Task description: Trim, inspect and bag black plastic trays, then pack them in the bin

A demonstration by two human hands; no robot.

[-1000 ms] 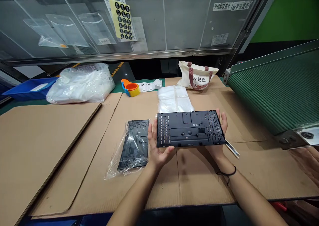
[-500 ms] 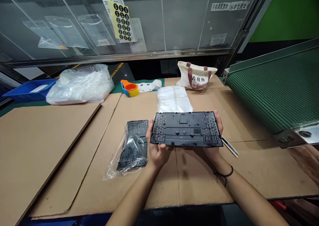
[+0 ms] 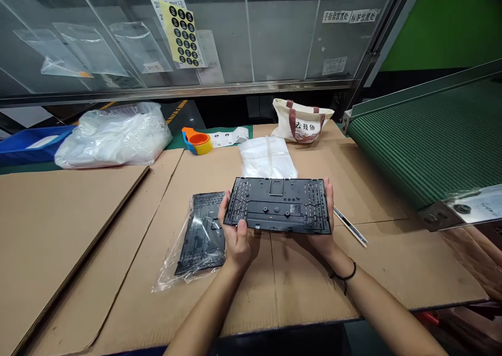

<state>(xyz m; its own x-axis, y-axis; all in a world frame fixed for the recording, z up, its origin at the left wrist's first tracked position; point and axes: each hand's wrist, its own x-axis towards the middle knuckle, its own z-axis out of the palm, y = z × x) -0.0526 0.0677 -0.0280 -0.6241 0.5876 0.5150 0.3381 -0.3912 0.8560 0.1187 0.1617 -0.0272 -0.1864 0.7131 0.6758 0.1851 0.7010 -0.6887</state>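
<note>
Both hands hold a flat black plastic panel level above the cardboard-covered bench. My left hand grips its left end, thumb on top. My right hand grips its right end, fingers curled round the edge; a black band sits on that wrist. Just left of my left hand lies a second black panel inside a clear plastic bag. A stack of clear bags lies right behind the held panel.
A thin pen-like stick lies right of my right hand. Farther back are a bulky white plastic bundle, an orange tape dispenser, a cloth tote bag and a blue bin. A green conveyor belt slopes at the right.
The panel has tipped from facing me to lying nearly flat and dropped a little lower. Both hands keep their grip. The view has shifted slightly.
</note>
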